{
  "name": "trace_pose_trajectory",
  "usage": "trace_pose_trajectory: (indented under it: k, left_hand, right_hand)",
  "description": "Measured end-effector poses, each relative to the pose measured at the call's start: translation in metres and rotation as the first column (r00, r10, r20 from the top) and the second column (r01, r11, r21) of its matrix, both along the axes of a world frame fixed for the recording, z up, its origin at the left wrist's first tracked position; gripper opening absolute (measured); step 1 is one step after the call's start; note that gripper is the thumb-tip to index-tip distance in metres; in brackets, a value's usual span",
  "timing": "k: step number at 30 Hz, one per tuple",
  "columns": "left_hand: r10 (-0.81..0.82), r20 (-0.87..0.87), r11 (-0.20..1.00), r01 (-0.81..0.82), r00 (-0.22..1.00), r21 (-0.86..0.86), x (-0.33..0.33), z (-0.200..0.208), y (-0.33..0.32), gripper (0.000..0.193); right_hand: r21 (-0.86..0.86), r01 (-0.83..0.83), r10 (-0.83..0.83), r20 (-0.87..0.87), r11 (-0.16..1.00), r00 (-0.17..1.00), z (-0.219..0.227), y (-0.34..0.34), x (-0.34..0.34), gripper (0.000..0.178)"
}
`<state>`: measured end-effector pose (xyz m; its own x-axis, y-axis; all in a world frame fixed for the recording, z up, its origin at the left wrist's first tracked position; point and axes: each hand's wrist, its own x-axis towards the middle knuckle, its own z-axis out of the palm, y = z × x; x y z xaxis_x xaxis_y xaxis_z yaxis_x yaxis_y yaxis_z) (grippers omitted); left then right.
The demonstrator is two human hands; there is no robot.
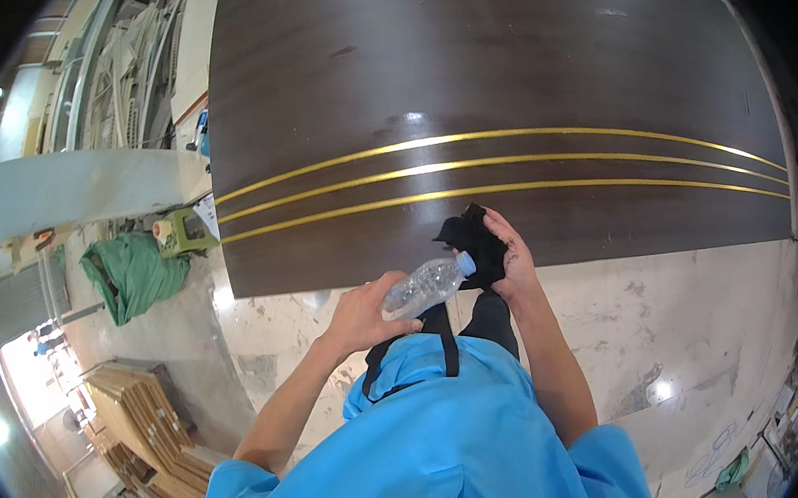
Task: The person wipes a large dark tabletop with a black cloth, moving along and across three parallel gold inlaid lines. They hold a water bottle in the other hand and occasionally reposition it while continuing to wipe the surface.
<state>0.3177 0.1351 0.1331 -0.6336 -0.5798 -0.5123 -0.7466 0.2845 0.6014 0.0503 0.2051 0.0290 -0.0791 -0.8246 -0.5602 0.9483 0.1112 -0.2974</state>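
Observation:
My left hand (366, 311) is wrapped round a clear plastic bottle (421, 287), which lies tilted with its blue cap (466, 263) pointing right. Beside the cap, my right hand (512, 256) holds a black cloth (476, 242) bunched against its palm and fingers. The cap end touches or overlaps the cloth; I cannot tell which. Both hands are in front of my body, at the near edge of a large dark brown panel (497, 70). Three thin gold strips (439, 167) run across that panel from left to right.
Left of the panel are a green fabric bundle (140, 272) and a green and cream box-like thing (187, 231). Stacked wooden boards (139, 419) stand at the lower left, and long pale profiles (133, 82) at the upper left. A pale, stained surface (652, 322) lies under the panel's near edge.

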Motion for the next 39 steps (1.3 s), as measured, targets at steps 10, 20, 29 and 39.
trace_pose_trajectory:
  k: [10,20,29,39]
  left_hand:
    - [0.104,0.291,0.993,-0.115,0.951,0.02,-0.041,0.035,0.077,0.085]
    - [0.198,0.288,0.977,-0.211,0.937,0.015,-0.037,0.038,0.103,0.084]
    - [0.25,0.248,0.958,-0.277,0.936,0.079,-0.021,0.032,0.097,0.086]
    - [0.508,-0.204,0.854,-0.459,0.837,0.244,0.033,-0.031,0.066,0.085]
  right_hand:
    - [0.032,-0.061,0.057,0.102,0.998,0.993,-0.013,0.05,-0.021,0.04]
    - [-0.076,-0.092,0.09,-0.025,0.993,0.996,-0.002,0.059,-0.015,0.039]
    - [-0.041,-0.033,0.032,-0.026,0.999,0.999,-0.006,0.052,0.012,0.041]
    - [0.045,0.168,0.103,-0.927,0.985,-0.36,-0.044,-0.019,0.001,0.042]
